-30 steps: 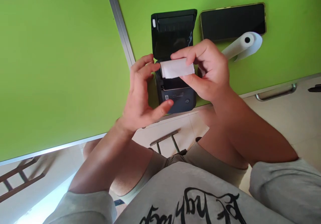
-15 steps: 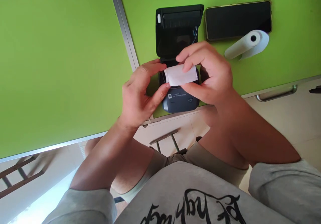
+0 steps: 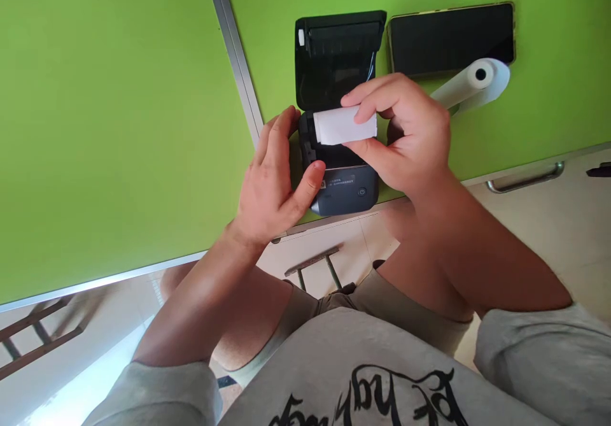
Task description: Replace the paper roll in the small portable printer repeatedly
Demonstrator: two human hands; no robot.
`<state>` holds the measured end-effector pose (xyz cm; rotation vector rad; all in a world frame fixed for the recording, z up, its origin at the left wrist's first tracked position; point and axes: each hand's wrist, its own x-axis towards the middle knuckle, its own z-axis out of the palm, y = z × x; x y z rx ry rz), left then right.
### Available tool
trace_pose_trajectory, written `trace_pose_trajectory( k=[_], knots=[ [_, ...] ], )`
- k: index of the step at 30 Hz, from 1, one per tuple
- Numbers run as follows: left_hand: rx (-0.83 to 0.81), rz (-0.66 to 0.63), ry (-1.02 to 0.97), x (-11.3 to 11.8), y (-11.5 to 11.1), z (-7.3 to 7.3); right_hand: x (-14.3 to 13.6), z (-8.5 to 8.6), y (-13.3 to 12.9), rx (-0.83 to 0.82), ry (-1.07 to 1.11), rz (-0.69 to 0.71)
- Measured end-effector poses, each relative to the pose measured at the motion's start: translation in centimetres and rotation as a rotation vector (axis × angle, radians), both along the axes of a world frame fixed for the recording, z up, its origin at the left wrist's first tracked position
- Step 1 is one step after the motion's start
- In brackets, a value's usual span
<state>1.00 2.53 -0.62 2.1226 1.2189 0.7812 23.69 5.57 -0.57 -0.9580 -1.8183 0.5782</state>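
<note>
A small dark portable printer (image 3: 344, 190) sits at the table edge, its black lid (image 3: 338, 63) swung back and its paper bay exposed. Over the bay, my right hand (image 3: 410, 133) pinches a small white paper roll (image 3: 337, 127) between thumb and fingers at its right end. My left hand (image 3: 274, 177) is at the printer's left side, fingers stretched along that side and thumb apart, over the front left corner. Whether the left fingers press on the casing I cannot tell. The underside of the paper roll is hidden.
A phone (image 3: 451, 41) lies dark-screened to the right of the lid. Just below it a longer white paper roll (image 3: 465, 85) lies partly unwound. A metal seam (image 3: 236, 50) crosses the green tabletop (image 3: 119, 107). A metal handle (image 3: 525, 181) sits below the right table edge.
My left hand has let go of the small roll's left end and spread beside the printer. The right hand has carried the roll slightly toward the lid, uncovering the front of the bay.
</note>
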Motion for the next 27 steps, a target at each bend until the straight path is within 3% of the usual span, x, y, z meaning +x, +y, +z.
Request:
trace_pose_trajectory(
  k=[13,16,22,27],
  knots=[
    [0.018,0.003,0.030,0.3,0.0,0.4,0.1,0.4,-0.4,-0.103,0.002,0.052],
    [0.012,0.007,0.012,0.3,-0.1,0.4,0.6,0.8,-0.5,-0.139,0.000,0.135],
    [-0.043,-0.036,0.025,0.2,0.0,0.4,2.3,1.9,-0.5,-0.308,-0.161,0.456],
    [-0.079,-0.065,0.109,0.1,0.1,0.2,2.2,0.8,-0.4,-0.327,-0.061,0.457]
  ],
)
